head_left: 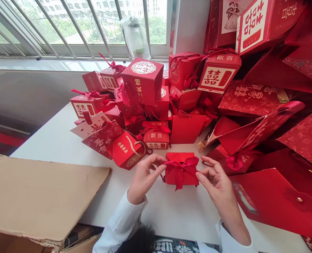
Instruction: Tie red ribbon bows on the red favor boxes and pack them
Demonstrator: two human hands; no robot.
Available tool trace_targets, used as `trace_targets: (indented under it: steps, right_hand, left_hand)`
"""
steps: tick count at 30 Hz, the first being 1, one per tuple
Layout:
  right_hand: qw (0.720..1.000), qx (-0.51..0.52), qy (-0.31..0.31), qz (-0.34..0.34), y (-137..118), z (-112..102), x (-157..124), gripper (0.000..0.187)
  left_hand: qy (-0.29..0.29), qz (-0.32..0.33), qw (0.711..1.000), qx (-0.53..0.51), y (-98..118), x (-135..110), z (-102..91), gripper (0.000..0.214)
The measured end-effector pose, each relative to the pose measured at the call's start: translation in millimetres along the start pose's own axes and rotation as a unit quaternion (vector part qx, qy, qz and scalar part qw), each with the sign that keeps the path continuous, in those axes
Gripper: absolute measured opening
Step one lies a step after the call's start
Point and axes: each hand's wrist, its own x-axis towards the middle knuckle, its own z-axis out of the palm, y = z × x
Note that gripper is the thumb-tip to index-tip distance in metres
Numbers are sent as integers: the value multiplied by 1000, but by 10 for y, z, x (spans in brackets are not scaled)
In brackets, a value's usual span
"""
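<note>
A small red gift box point(181, 175) lies on the white table point(171, 214), with a red satin ribbon point(180, 168) tied in a bow across its top. My left hand point(145, 177) pinches the ribbon's left side between finger and thumb. My right hand point(214, 186) grips the ribbon's right end in the same way. Close behind the hands stand a red box with a rope handle point(125, 151) and a red box with a double-happiness label point(156, 138). The box's underside is hidden.
Red gift boxes and paper bags point(142, 80) are heaped along the back and right of the table. A large red bag point(274, 200) lies at the right. A brown cardboard sheet point(45, 196) covers the near left. Behind the pile is a barred window point(76, 24).
</note>
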Motion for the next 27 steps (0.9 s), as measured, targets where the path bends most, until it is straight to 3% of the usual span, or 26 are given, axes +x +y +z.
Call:
trace_targets:
  steps: [7,16,22,27]
  right_hand:
    - [1000,18,8,-3,35,16,13,51]
    - [996,80,25,6,53,82,13,55]
    - [997,68,23,2,57,107,6,52]
    - [998,54,26,-7,53,102,-3,50]
  left_hand:
    - [123,123,973,151,-50,16,110,11]
    - [138,165,954,209,-111,43,174,15]
    - [117,152,965,177,-81,52,103,14]
    - [112,158,975,113,-56,41,53,25]
